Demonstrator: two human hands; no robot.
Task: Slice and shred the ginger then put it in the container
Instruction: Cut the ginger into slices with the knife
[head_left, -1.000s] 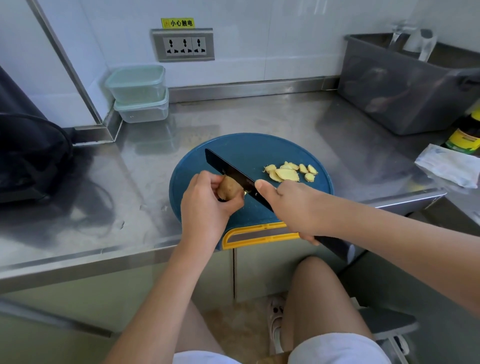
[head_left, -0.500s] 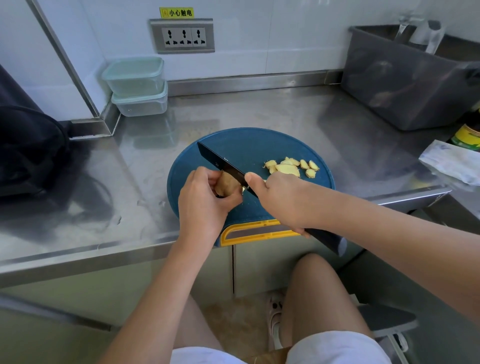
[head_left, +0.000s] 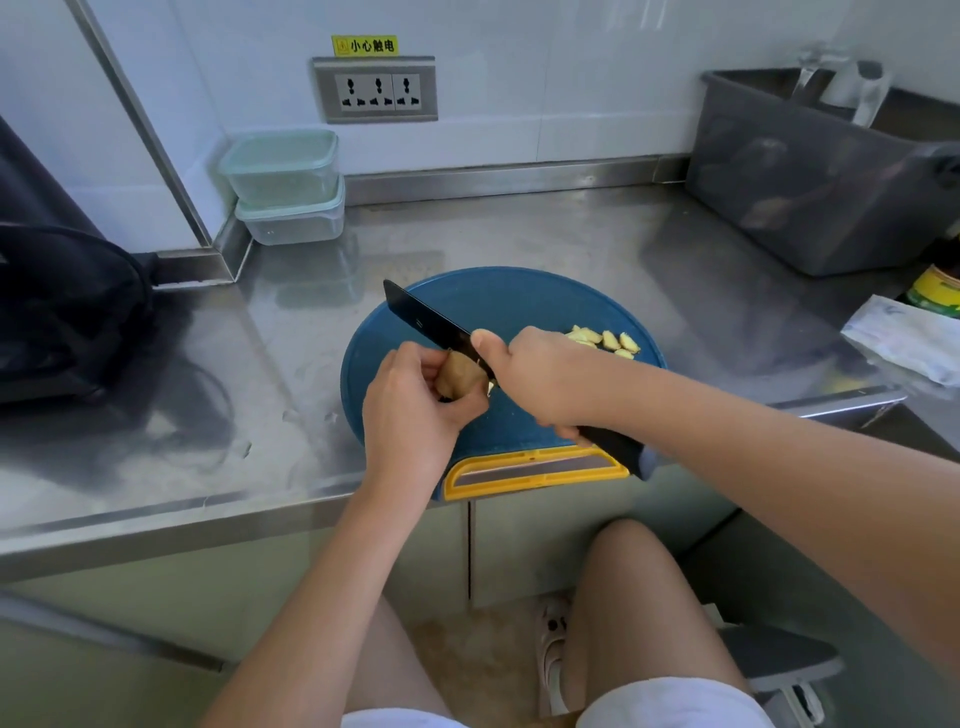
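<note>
A brown piece of ginger (head_left: 457, 375) rests on the round blue cutting board (head_left: 524, 301), pinned by my left hand (head_left: 413, 410). My right hand (head_left: 540, 374) grips the handle of a black knife (head_left: 431, 322), forefinger along the spine. The blade runs up and left, its edge against the right end of the ginger. Several pale yellow ginger slices (head_left: 605, 340) lie on the board's right side, partly hidden behind my right hand. Two stacked clear containers with pale green lids (head_left: 285, 187) stand in the back left corner of the counter.
The board's yellow handle (head_left: 535, 470) hangs over the steel counter's front edge. A grey bin (head_left: 810, 176) sits at the back right, with a bottle (head_left: 937, 286) and a white packet (head_left: 904, 338) at the right edge. A black bag (head_left: 62, 306) lies on the left.
The knife blade has shifted slightly along the ginger while my left hand keeps holding it. My right hand now covers more of the slices. The camera view tilted a little.
</note>
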